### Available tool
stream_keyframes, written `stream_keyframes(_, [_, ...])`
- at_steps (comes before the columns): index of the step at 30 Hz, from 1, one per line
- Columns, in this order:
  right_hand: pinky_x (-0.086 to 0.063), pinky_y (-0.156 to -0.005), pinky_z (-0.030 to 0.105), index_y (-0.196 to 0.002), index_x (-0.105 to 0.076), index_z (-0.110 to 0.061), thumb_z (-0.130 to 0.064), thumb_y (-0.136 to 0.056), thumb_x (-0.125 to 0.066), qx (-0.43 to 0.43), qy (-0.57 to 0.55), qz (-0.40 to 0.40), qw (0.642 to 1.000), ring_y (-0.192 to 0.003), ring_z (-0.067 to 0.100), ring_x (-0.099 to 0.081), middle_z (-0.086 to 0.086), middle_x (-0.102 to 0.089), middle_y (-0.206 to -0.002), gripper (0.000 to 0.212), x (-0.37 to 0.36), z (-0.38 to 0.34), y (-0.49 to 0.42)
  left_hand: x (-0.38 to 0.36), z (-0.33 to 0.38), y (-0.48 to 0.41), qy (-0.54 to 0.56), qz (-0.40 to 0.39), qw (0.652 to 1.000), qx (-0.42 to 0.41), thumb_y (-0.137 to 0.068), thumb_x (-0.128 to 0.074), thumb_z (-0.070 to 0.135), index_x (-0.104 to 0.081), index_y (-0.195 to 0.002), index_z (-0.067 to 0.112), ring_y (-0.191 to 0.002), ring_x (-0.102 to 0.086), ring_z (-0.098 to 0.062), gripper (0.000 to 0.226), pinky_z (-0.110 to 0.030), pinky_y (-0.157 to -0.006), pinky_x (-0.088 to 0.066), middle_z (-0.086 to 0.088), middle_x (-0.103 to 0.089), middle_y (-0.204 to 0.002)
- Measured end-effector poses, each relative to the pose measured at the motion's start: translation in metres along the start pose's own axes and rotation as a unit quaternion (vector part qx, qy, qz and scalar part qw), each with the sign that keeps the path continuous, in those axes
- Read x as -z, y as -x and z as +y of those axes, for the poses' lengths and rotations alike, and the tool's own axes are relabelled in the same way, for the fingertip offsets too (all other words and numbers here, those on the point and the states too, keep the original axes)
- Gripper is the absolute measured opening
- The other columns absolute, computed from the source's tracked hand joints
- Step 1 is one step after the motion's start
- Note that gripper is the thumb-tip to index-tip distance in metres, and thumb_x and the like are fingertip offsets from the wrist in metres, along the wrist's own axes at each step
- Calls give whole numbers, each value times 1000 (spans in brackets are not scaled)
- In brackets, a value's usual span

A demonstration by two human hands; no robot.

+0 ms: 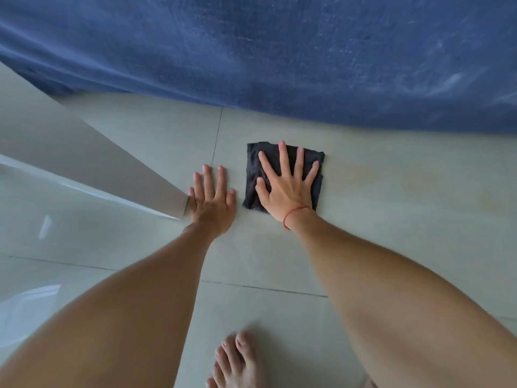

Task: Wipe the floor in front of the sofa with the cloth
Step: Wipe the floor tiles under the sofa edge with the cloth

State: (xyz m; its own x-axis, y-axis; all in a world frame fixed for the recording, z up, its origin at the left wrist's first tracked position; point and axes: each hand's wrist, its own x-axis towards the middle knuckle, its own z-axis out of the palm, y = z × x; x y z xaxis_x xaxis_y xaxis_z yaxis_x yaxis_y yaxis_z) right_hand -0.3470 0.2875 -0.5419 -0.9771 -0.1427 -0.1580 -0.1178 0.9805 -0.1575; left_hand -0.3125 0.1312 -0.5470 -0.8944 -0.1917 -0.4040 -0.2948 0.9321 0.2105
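Here, dark folded square cloth (284,176) under flat, spread right hand (285,189).

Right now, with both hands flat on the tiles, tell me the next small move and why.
Probably slide the right hand, spread flat on the dark square cloth, sideways to the right along the blue fabric sofa: faint yellowish marks show on the pale tiled floor there. The left hand rests bare on the tiles as a brace.

Glossy tiled floor (363,247); coarse-knit dark cloth (251,175); blue textured sofa (279,51) fabric.
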Motion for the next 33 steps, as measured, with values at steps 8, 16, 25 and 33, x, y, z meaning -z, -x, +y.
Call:
stream_keyframes(8, [3,-111,68,-147,-26,-41,-68,-87,-29,-12,-20,9,1000,-148,40,-2,-3,-13,-163,66,3,-13,-14,0,0,1,-5,-3,1000,-3,-98,-15,40,13,-150,30,-146,20,-25,60,-40,-116,9,-2,23,-159])
stream_keyframes(16, [-22,-114,59,-137,-51,-34,-49,-91,-41,117,-16,22,993,-142,35,-34,-6,-43,-151,50,-6,30,87,9,-1,2,1,-35,999,-4,-98,-11,41,18,-149,30,-145,22,-25,59,-41,-116,11,-3,26,-157])
stream_keyframes(25, [-5,-112,67,-146,-33,-38,-52,-95,-33,-24,-15,11,1000,-148,33,-16,-8,-24,-160,53,3,45,27,5,3,3,-6,-1,1000,4,-99,-14,39,11,-150,29,-146,17,-25,59,-40,-117,8,-3,21,-159])
stream_keyframes(33, [-1,-113,66,-146,-33,-38,-53,-94,-27,7,-31,13,999,-148,36,-12,-8,-23,-160,54,4,-6,-29,3,2,3,-3,-2,1000,6,-98,-14,38,14,-150,30,-146,20,-24,59,-40,-116,10,-2,23,-158])
